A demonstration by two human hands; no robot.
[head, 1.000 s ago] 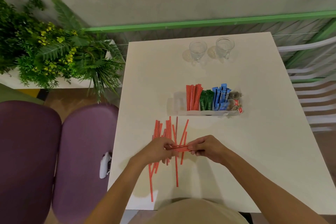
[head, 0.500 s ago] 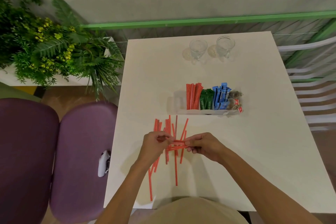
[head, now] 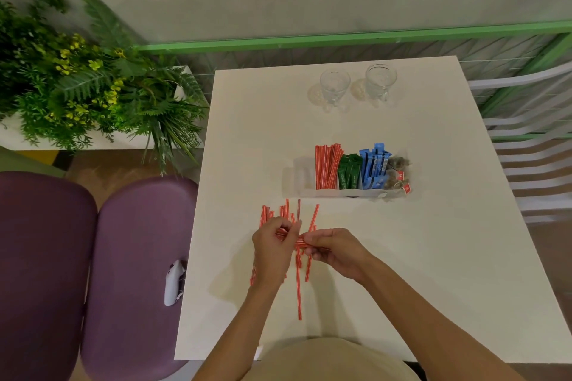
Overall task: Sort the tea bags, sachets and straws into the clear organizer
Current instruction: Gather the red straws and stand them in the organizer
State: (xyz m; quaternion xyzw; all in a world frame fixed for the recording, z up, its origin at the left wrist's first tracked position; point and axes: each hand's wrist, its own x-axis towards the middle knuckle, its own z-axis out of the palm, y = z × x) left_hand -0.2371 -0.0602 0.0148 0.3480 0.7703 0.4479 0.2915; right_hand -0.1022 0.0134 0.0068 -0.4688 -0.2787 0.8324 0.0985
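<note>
Red striped straws [head: 299,288] lie scattered on the white square table [head: 402,257] near its front edge, directly under the two hands. The left hand [head: 272,244] has its fingers curled round one end of a small crosswise bundle of red straws [head: 298,243]. The right hand [head: 337,252] pinches the other end between thumb and fingertips, so the bundle spans the gap between them just above the loose ones. Beyond the hands, near but apart, stands the clear plastic organizer [head: 305,178]. From left to right it holds upright red straws [head: 326,165], green sachets [head: 349,172], blue sachets [head: 374,164] and mesh tea bags [head: 397,173] with red tags.
</note>
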